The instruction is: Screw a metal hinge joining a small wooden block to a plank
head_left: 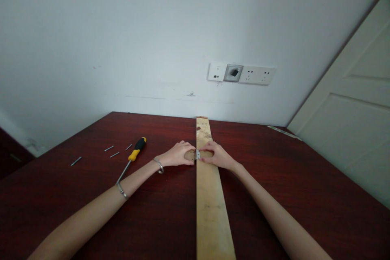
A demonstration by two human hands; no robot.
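A long pale wooden plank [210, 207] runs from the near edge of the view back toward the wall. On its left edge, toward the far half, sits a small metal hinge [198, 154] with holes in it. My left hand [179, 154] comes from the left, thumb and fingers curled to the hinge at the plank's edge. A tan patch shows inside that curl, too small to make out. From the right, my right hand [221, 156] rests across the plank, its thumb and forefinger closed in on the hinge's other side. The fingertips partly cover the hinge.
A yellow and black screwdriver [137, 149] lies left of the plank, its tip by my left forearm. Several screws or nails [114, 154] are scattered farther left on the dark red table [256, 195]. Wall sockets [255, 75] are behind; a white door [359, 101] stands at right.
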